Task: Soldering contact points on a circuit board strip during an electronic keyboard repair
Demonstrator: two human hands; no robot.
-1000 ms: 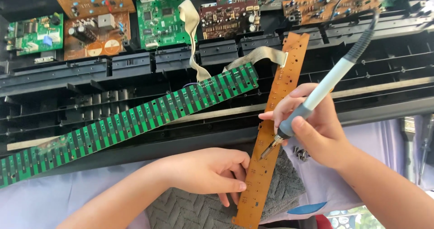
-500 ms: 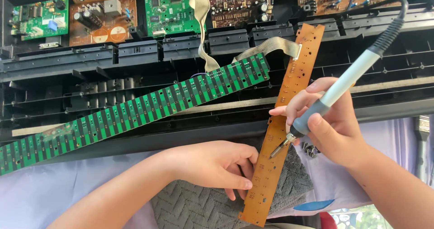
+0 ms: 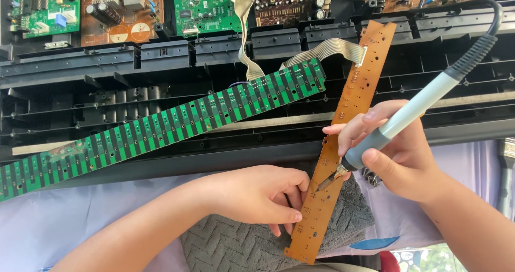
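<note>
My right hand (image 3: 399, 156) grips the soldering iron (image 3: 413, 114), tip touching the long brown circuit strip (image 3: 343, 138). My left hand (image 3: 257, 194) pinches that strip's lower part against the grey towel (image 3: 230, 245). A green striped board (image 3: 161, 127) lies beside, on the black casing (image 3: 134, 63).

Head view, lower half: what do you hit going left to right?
Long green strip board → left hand → narrow brown board → soldering iron in the right hand → grey brush handle at the right edge.
</note>
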